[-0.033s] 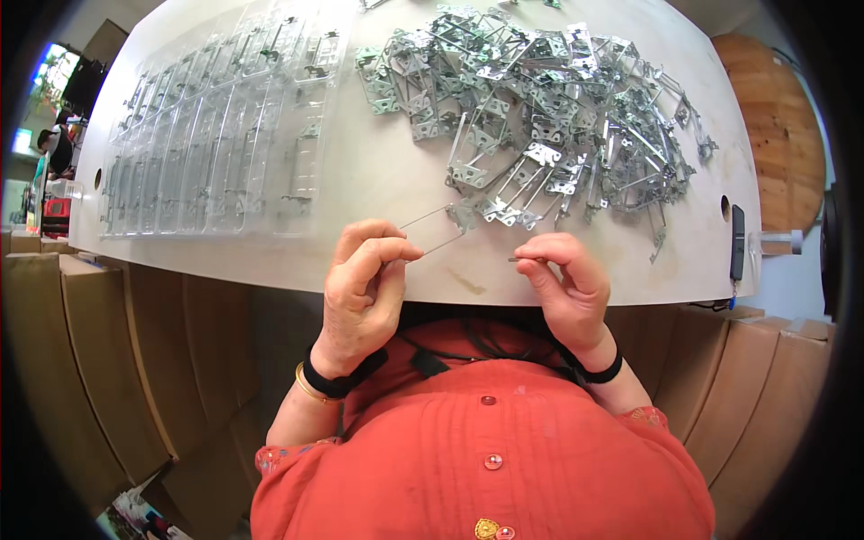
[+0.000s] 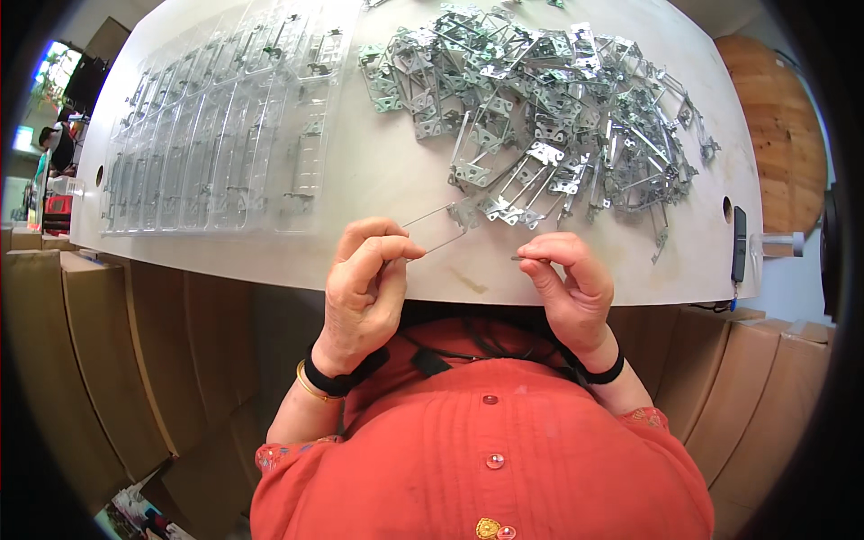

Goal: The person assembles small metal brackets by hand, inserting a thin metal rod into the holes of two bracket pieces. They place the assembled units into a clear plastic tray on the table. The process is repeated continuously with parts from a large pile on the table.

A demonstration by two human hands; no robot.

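Note:
My left hand [image 2: 364,292] is closed, pinching the rod ends of a metal bracket [image 2: 463,214]. Two thin rods run from my fingers to its small perforated plate, close to the front of the heap. My right hand [image 2: 571,283], to the right of it, pinches a short, thin metal piece [image 2: 519,259] between thumb and fingertips; most of that piece is hidden. Both hands are over the table's near edge, apart from each other. Beyond them lies a large heap of similar silvery metal brackets [image 2: 549,99], with plates and rods tangled together.
On the left of the white table [image 2: 387,171] lies a clear plastic tray [image 2: 279,171] with metal parts in its long compartments. A flat black device [image 2: 739,243] sits at the right edge. Cardboard boxes [image 2: 108,360] stand below on both sides. A person [image 2: 59,148] is far left.

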